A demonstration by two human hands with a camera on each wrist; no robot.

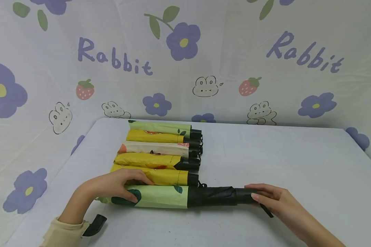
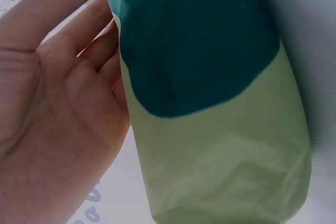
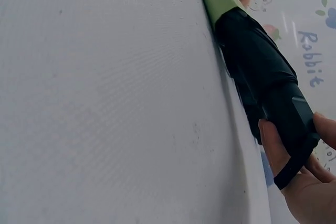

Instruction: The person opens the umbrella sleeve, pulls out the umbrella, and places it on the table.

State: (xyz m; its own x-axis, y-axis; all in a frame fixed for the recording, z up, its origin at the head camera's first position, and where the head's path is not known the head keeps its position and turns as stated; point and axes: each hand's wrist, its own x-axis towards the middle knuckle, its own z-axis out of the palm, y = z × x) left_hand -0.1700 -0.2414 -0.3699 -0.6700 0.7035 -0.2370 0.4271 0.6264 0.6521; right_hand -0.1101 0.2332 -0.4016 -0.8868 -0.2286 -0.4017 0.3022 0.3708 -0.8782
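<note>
A folded black umbrella (image 1: 216,196) lies crosswise at the front of the row, its left part inside a light green sleeve (image 1: 164,197) with dark green leaf prints. With thumb and fingers on either side, my left hand (image 1: 120,181) holds the sleeve near its left end. My right hand (image 1: 275,200) pinches the black handle (image 3: 289,116) at the other end, where a short wrist strap (image 3: 296,166) hangs down. Close up in the left wrist view, the sleeve (image 2: 226,145) looks slightly wrinkled at its closed end. How much of the umbrella sits inside the sleeve is hidden.
Behind it, several sleeved umbrellas lie side by side: yellow ones (image 1: 170,177), a white one (image 1: 160,148) and a green one (image 1: 160,127) at the back. Their black handles point right. A white table (image 1: 281,154) carries them, before a printed cloth backdrop (image 1: 228,51).
</note>
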